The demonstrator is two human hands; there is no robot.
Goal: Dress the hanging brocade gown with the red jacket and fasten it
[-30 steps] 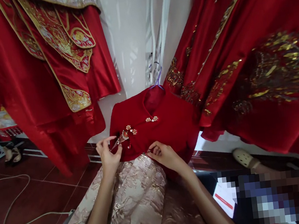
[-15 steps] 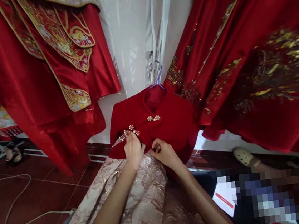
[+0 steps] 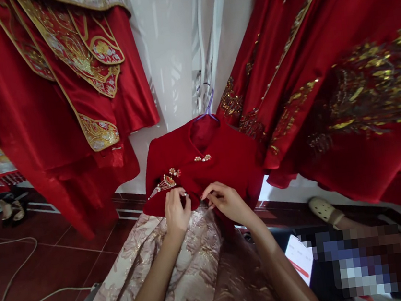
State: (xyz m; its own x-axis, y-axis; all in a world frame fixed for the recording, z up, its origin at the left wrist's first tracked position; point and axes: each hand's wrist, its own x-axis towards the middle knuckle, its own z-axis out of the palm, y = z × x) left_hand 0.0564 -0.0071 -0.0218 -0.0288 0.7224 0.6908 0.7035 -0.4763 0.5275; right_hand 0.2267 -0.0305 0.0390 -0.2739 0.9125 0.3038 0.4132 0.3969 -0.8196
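A red jacket (image 3: 224, 167) hangs from a purple hanger (image 3: 210, 107), with a pearl-like button clasp (image 3: 202, 158) below its collar. On its left side is a beaded brooch-like ornament with dangling strands (image 3: 168, 180). My left hand (image 3: 177, 212) is closed in a pinch just below that ornament, at the jacket's front; a small shiny bit shows by its fingertips, too small to name. My right hand (image 3: 228, 202) pinches thumb and forefinger together near the jacket's front edge, to the right of my left hand. What it holds, if anything, I cannot make out.
Shiny pale brocade fabric (image 3: 195, 267) spreads beneath my forearms. Red embroidered garments (image 3: 96, 94) hang at left, sequined red ones (image 3: 354, 162) at right. A lit phone (image 3: 300, 260) lies lower right, near another person's clog (image 3: 322, 210). A white cable (image 3: 15, 273) crosses the tiled floor.
My left hand has moved down off the beaded ornament, uncovering more of it. My right hand's fingers have straightened somewhat and lifted slightly. The view has shifted a little.
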